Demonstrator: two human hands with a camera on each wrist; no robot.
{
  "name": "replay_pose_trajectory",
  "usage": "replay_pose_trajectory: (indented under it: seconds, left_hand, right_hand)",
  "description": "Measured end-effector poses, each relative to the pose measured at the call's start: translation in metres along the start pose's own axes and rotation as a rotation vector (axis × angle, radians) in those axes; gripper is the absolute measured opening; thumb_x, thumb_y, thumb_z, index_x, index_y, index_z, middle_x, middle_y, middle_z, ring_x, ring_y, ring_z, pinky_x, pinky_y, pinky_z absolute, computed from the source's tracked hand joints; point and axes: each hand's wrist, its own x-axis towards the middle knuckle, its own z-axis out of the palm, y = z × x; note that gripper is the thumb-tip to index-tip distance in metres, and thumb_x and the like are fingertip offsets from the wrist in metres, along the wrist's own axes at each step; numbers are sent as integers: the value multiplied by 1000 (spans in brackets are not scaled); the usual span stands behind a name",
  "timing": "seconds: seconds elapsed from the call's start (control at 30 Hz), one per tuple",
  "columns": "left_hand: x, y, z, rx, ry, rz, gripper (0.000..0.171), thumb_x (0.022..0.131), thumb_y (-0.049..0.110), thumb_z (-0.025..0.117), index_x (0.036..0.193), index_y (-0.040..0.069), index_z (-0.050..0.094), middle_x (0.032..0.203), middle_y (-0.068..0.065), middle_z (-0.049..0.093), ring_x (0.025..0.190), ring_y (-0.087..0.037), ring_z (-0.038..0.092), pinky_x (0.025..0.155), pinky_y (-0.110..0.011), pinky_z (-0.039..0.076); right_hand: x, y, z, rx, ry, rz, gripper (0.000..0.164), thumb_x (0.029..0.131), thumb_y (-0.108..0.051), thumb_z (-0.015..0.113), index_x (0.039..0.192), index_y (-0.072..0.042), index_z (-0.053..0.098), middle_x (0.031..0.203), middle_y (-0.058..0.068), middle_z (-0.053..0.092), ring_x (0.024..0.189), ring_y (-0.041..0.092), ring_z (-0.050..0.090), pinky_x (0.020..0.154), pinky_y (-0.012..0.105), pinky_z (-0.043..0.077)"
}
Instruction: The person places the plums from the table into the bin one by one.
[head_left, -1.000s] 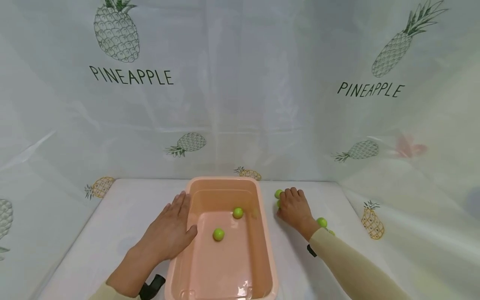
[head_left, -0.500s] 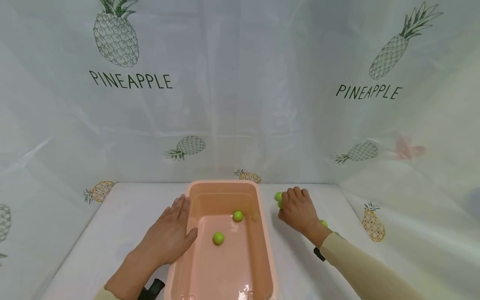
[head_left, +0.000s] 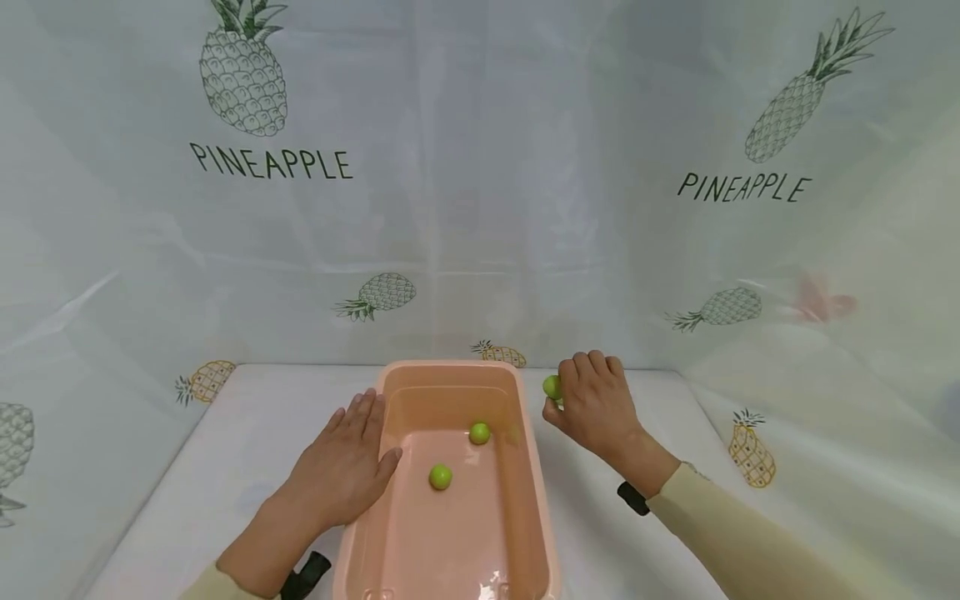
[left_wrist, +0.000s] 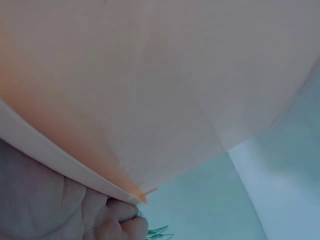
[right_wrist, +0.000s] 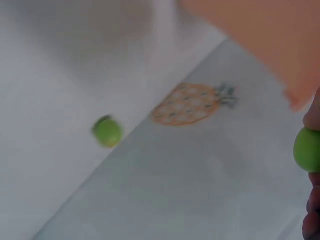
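Note:
A peach-coloured plastic basin [head_left: 358, 567] stands at the middle of the table, with one green ball [head_left: 440, 477] on its floor and another green ball [head_left: 479, 433] farther back. My left hand [head_left: 337, 467] rests along the basin's left rim, fingers straight and thumb over the edge. In the left wrist view its palm [left_wrist: 40, 200] lies against the basin wall [left_wrist: 165, 90]. Right of the basin, my right hand [head_left: 600, 412] pinches a small green ball [right_wrist: 307, 150] between thumb and fingers, above the table.
A further green ball [right_wrist: 107, 131], blurred, lies on the white table [right_wrist: 50, 125] near its back edge. Behind the table hangs a pale sheet [head_left: 517, 167] printed with pineapples. The right forearm's sleeve [head_left: 735, 525] covers part of the table's right side.
My right hand has lifted off the table, now with a green ball pinched in it. The balls beside its wrist are now hidden by the arm. The left hand stays on the rim.

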Motion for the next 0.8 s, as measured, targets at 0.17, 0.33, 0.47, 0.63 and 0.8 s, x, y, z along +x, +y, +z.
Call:
replay_pose_trajectory:
  seconds: [0.17,0.33,0.47,0.63,0.8]
  left_hand:
    - [1,0,0,35,12,3,74,110,38,52,159,-13,31,168,-33,28,157,-49,28,126,-64,28]
    - [3,0,1,41,24,16,74,110,39,51,159,-13,32,167,-33,29,156,-49,30,125,-63,29]
    - [4,-1,0,27,32,13,73,111,39,49,159,-12,32,168,-33,29,156,-49,29,126,-64,27]
    - [3,-1,1,18,46,13,73,111,40,49,159,-13,32,167,-33,29,156,-49,30,126,-64,27]
    - [2,0,2,7,54,16,74,110,40,51,159,-14,32,167,-33,29,156,-49,30,125,-64,28]
  right_hand:
    - [24,-27,-19,134,55,14,32,77,-29,72,83,-7,49,75,5,43,72,26,40,67,39,32]
    - [40,-63,-27,222,-7,6,33,74,-32,75,84,-12,52,76,0,43,72,22,37,68,35,31]
    - [48,-86,-25,280,-74,-7,32,75,-34,75,88,-13,54,79,-2,48,75,21,40,69,34,31]
    - [47,-101,-17,294,-93,-13,25,76,-31,70,88,-14,57,82,-2,53,80,20,48,71,34,35]
    - [39,-104,-9,259,-69,-29,24,74,-31,69,84,-13,56,78,-1,51,77,21,48,69,34,34]
